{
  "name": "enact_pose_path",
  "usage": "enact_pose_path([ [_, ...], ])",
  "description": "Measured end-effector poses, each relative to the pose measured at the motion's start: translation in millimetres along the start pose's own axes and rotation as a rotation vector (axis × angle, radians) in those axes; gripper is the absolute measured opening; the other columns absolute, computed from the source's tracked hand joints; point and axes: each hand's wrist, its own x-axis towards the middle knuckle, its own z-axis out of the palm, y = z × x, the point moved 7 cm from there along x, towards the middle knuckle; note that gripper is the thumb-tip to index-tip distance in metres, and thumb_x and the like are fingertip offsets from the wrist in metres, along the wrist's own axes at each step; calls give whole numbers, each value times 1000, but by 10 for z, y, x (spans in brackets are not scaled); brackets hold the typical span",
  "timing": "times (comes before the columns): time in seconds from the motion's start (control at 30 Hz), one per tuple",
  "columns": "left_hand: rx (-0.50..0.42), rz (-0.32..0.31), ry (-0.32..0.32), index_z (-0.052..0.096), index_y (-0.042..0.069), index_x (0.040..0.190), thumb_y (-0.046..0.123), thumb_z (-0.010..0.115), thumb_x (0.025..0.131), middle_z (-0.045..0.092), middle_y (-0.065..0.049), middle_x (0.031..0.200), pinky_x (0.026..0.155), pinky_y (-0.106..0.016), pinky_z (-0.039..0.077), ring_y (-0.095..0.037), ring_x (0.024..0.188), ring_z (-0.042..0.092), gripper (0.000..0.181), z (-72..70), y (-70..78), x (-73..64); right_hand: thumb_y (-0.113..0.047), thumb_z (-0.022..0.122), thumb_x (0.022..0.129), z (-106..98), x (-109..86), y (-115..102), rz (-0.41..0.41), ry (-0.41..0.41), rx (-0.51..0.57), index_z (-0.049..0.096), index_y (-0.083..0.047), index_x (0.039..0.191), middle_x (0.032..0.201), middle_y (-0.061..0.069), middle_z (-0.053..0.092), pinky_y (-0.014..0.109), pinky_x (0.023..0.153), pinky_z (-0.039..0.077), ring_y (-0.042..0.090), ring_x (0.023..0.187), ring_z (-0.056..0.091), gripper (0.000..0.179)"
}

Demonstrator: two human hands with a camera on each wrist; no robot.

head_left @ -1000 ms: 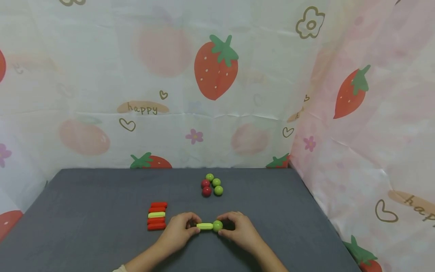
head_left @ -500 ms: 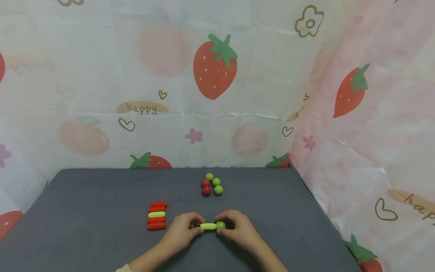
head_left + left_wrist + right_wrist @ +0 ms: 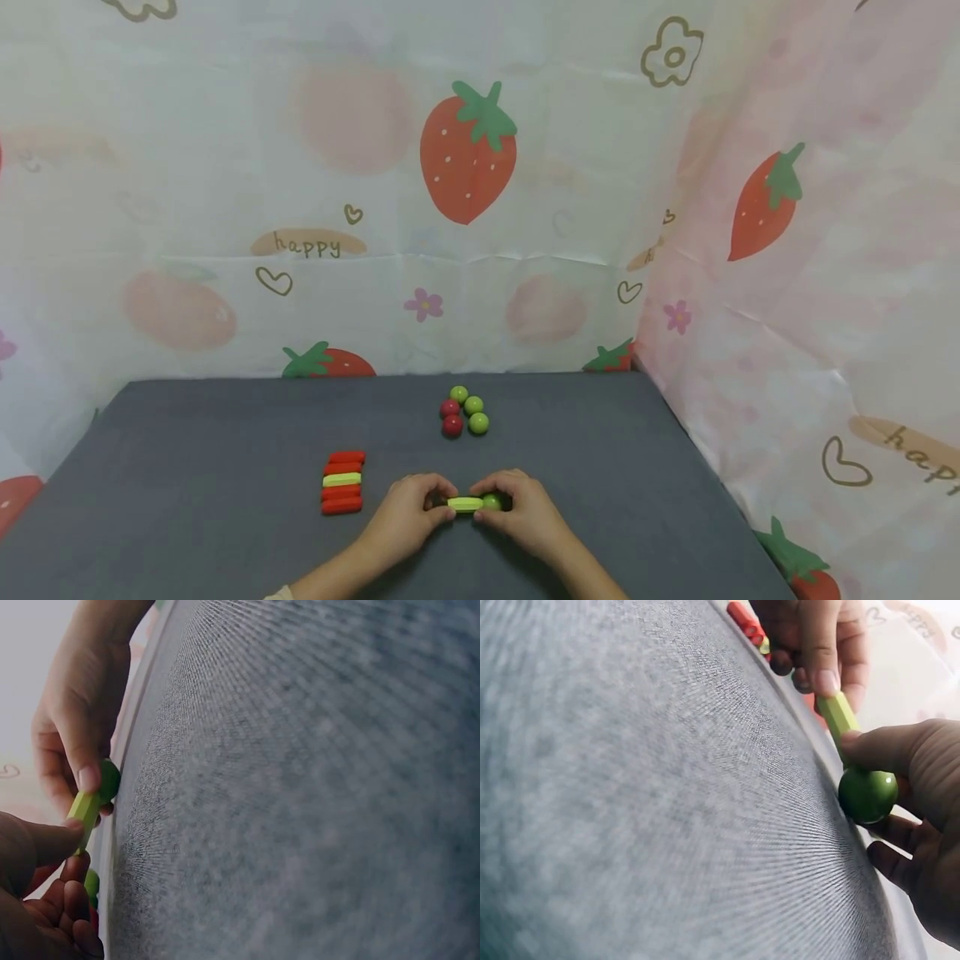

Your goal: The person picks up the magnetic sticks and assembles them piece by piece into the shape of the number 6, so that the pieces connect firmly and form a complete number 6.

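A yellow-green six-sided stick (image 3: 465, 505) with a green ball (image 3: 868, 796) at its right end lies between the two hands, low over the dark cloth. At the stick's left end, the left hand (image 3: 408, 510) pinches it between thumb and fingers. The right hand (image 3: 521, 510) has its thumb and fingertips on the stick beside the ball, with the ball inside the curve of its fingers. Both wrist views show the ball pressed up against the stick's end. In the left wrist view, the right thumb (image 3: 88, 778) lies across the joint.
Left of the hands lies a row of several red sticks (image 3: 342, 505) with one yellow stick (image 3: 342, 480) among them. Beyond the hands sit two red balls (image 3: 452, 427) and three green balls (image 3: 478, 423). A patterned curtain (image 3: 375, 183) stands behind the table (image 3: 225, 433).
The stick and ball have moved slightly right together with the left hand. The right fingertips have gone from the ball onto the stick. The head view has shifted a little.
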Motion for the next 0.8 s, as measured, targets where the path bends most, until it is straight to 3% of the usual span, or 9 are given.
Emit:
enact_pose_path([
  [0.27,-30,15,-31,71,22,96,28,77,83,61,11,77,60,-22,40,-4,66,49,15,-7,2,44,-30,82,77,-30,15,-13,0,18,-7,74,-33,99,99,-14,68,22,77,44,6,92,57,23],
  [0.43,-98,-1,-49,70,14,101,33,71,88,65,7,83,59,-23,45,-7,68,54,23,-112,-9,120,-29,82,77,-31,21,-26,-13,30,-24,74,-33,98,98,-14,68,21,77,44,6,92,57,23],
  [0.67,-29,-58,87,69,14,108,26,74,87,69,3,98,72,-31,52,-10,87,63,25,-368,-59,327,-29,82,77,-20,9,-28,-6,31,-25,74,-33,98,97,-14,68,22,78,45,6,92,57,23],
  [0.8,8,-87,149,68,14,112,26,76,85,68,0,102,76,-34,50,-14,90,60,30,-405,-110,448,-28,82,77,-15,-5,-18,-3,30,-30,74,-33,98,98,-14,68,22,79,45,6,92,58,23],
])
